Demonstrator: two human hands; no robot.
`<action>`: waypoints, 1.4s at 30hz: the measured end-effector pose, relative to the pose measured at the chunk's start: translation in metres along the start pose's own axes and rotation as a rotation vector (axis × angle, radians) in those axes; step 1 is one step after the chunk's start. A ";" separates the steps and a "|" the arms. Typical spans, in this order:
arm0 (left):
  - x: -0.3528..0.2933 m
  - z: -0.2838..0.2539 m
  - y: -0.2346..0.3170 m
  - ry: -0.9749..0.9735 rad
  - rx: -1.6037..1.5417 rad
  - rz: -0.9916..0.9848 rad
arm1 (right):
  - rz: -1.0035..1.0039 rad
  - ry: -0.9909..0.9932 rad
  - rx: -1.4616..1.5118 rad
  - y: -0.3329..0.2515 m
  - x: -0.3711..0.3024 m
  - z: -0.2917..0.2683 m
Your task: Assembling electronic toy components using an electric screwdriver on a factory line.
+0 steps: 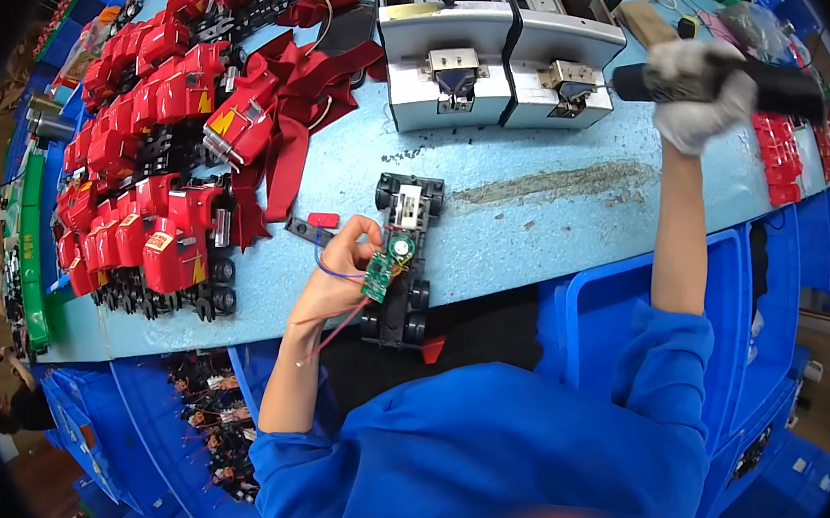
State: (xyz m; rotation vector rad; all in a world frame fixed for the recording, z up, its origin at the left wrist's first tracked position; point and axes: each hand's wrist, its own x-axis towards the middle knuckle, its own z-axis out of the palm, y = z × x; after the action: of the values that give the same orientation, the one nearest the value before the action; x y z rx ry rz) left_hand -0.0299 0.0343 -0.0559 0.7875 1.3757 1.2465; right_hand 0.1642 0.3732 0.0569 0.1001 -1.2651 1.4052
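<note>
A black toy truck chassis (401, 302) lies lengthwise at the table's near edge, wheels along both sides. My bare left hand (344, 263) is closed at its left side, fingers curled against it. Beside those fingers a small green circuit board (377, 277) with loose red and blue wires sits over the chassis, below a round white-centred part (400, 248). At the far right, my right hand (696, 91), in a whitish-grey glove, is wrapped round a black cylindrical tool (785, 91) held sideways above the table. Its exact kind is unclear.
Rows of red toy truck cabs (178, 90) fill the table's left side, next to a red cloth strip (290, 164). Two silver box-shaped fixtures (454, 100) stand at the back. Blue bins (671, 272) line the near right edge. Red parts (777, 158) lie far right.
</note>
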 end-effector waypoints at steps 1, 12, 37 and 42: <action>0.000 0.007 0.003 0.014 0.031 -0.004 | 0.090 -0.137 -0.122 0.004 0.006 0.005; -0.004 0.039 -0.025 0.262 -0.028 0.180 | -0.167 0.348 -0.494 0.003 -0.022 0.052; 0.005 0.041 -0.027 0.268 -0.113 0.230 | 0.499 -0.097 0.184 0.009 -0.128 0.155; 0.005 0.042 -0.027 0.266 -0.112 0.239 | 0.481 -0.124 0.155 0.012 -0.132 0.155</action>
State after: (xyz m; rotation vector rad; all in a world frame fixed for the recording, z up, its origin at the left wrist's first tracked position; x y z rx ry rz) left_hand 0.0145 0.0432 -0.0785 0.7431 1.4365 1.6487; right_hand 0.1065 0.1805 0.0230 -0.0146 -1.3340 1.9360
